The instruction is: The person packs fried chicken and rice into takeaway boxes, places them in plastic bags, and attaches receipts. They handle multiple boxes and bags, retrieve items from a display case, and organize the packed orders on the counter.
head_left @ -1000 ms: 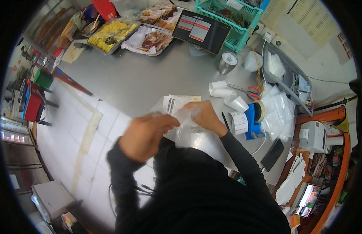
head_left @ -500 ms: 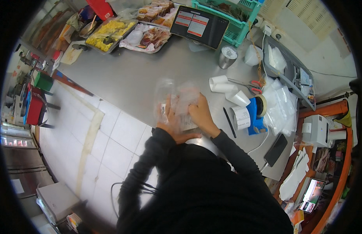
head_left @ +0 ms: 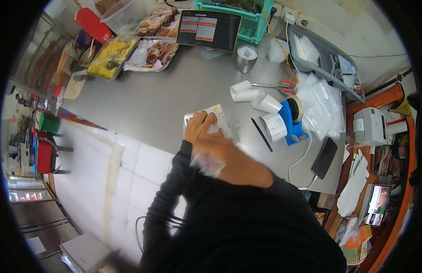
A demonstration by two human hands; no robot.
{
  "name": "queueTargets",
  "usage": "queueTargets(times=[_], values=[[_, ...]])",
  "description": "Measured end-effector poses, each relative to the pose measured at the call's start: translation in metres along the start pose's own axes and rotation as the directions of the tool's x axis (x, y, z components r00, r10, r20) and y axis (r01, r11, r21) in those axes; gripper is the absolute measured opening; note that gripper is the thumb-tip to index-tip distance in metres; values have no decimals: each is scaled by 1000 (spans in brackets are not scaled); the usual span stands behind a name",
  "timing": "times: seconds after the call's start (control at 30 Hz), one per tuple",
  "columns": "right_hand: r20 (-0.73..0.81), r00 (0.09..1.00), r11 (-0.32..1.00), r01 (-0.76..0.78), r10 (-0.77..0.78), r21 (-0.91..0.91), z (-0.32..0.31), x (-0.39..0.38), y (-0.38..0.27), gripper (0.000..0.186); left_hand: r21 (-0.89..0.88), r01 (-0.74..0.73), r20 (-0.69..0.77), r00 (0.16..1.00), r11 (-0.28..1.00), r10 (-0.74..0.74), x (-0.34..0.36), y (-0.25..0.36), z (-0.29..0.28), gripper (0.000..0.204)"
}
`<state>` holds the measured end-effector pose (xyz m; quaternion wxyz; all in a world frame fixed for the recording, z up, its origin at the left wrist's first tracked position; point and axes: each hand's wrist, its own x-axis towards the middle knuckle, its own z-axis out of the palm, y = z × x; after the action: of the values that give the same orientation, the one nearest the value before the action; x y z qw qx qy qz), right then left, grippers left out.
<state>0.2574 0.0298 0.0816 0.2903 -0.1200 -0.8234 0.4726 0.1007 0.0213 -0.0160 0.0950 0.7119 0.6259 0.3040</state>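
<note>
At the near edge of the steel table, a white printed package (head_left: pixel 216 110) lies with clear plastic (head_left: pixel 233 123) showing along its right side. My left hand (head_left: pixel 200 126) presses over it, fingers bent on its top. My right hand (head_left: pixel 229 157) is crossed in front, nearer to me, closed on a piece of clear plastic (head_left: pixel 207 165) that shows below its fingers. I cannot tell whether both bits of plastic are one bag. Right of the hands lie a black pen (head_left: pixel 262 134) and a blue tape dispenser (head_left: pixel 292 119) with a curled paper receipt (head_left: pixel 274 126) beside it.
Trays of yellow food (head_left: pixel 111 58) and wrapped food (head_left: pixel 151 54) stand at the far left. A tablet (head_left: pixel 208 31), a metal cup (head_left: pixel 246 59), scissors (head_left: pixel 283 87), plastic bags (head_left: pixel 318 104) and a charging phone (head_left: pixel 324 158) sit around the back and right.
My right hand has come back toward me and across to the left, with plastic in it. The package, blurred under plastic before, now shows plainly. The whole view has shifted.
</note>
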Motion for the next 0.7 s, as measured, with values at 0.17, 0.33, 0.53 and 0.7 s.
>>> queueTargets(times=[0.17, 0.33, 0.53, 0.7], values=[[-397, 905, 906, -36, -150, -423, -55, -31, 19, 32, 57, 147, 120, 981, 988, -153, 27, -34, -6, 29], [34, 857, 411, 281, -515, -867, -62, -56, 74, 60, -368, 324, 179, 944, 871, -276, 37, -42, -31, 31], [-223, 898, 837, 232, -380, -496, -87, -44, 79, 104, -256, 76, 108, 993, 964, -50, 23, -1, -57, 51], [-273, 962, 997, -28, 7, -74, -67, -41, 96, 84, -56, -121, -49, 992, 991, 119, 28, 47, -94, 20]])
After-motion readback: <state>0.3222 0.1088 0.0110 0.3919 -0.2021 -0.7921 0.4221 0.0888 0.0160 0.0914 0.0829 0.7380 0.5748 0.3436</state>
